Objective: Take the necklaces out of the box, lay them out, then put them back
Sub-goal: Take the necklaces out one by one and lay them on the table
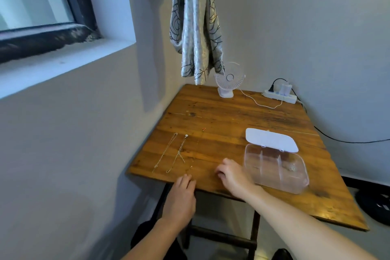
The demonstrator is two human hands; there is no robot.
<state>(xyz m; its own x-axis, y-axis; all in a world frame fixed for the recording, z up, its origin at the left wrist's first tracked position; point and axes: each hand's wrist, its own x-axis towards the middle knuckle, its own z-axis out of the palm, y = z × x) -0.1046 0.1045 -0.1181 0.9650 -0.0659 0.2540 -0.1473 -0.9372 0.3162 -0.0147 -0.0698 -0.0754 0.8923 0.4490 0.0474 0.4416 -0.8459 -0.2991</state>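
Head view. Wooden table (232,116) in a wall corner; at its far edge a small white fan (229,80) and a power strip (279,95), under a hanging curtain (195,27). Nothing lies between hands and chains. Clear compartmented box (275,168) sits right, lid (271,139) open and lying flat behind it. Three necklaces (179,152) lie side by side on the left, long axes running near edge to far. Left hand (182,194) pinches the nearest chain end at the table edge; right hand (232,172) rests loosely curled, empty, beside the box.

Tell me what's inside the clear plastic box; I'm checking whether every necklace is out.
The clear plastic box is open, with dividers. Its right compartment holds one small silvery piece of jewellery; the others look empty. Glare and blur could hide a thin chain.
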